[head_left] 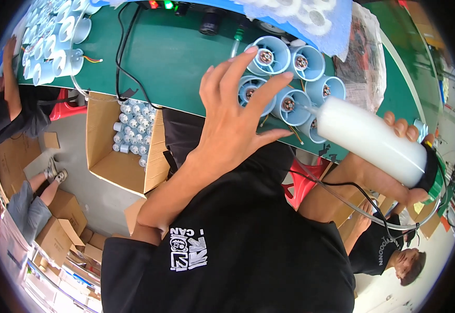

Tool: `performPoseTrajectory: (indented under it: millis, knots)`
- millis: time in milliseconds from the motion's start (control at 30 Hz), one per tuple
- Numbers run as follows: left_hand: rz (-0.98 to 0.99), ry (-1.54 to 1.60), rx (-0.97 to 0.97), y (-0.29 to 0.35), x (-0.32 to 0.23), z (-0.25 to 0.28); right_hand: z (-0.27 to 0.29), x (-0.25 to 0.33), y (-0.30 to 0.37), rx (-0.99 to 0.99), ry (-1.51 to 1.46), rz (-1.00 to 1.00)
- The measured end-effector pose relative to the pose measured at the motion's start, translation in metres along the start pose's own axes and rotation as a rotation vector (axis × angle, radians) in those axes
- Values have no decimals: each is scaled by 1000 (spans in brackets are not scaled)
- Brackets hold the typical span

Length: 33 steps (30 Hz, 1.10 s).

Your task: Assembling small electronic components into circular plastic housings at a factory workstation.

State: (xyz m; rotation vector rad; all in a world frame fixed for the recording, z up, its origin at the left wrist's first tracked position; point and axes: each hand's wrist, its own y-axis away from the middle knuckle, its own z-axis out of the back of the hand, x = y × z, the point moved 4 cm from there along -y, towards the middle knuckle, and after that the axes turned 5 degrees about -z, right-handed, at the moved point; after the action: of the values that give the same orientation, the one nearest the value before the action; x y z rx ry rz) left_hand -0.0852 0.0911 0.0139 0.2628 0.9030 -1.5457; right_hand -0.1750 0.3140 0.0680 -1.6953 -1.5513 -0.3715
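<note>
Several light-blue plastic cups (309, 62) stand grouped on the green bench top (175, 57), each with a small round copper-and-metal part at its centre and thin wires at some bases. My left hand (230, 112) reaches over the nearer cups with its fingers spread; its fingertips are at their rims, and I cannot tell whether they touch. Wrapped in my right hand (389, 180) is a large white dispensing syringe (371, 138), tilted with its narrow tip pointing into a near cup (291, 104). A green-and-black cap (435, 180) with a hose closes its rear end.
Stacked blue cups (55, 47) fill the bench's far left. A cardboard box (99, 141) of small white-and-blue parts stands below the edge. Black cables (126, 68) cross the bench; a blue tray (300, 21) of white rings lies behind. Other people (384, 248) are at both sides.
</note>
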Motion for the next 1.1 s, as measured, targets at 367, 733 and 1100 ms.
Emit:
performPoseTrajectory:
  millis: [367,733,1100]
  knots:
    - [159,-30,-108,24,28,0,-42,-41,4,91,2,-55]
    - [189,0,-76,24,29,3,-43,-50,6,81,93,-35]
    - [177,-14,-81,24,30,2,-46,-46,5,277,71,-3]
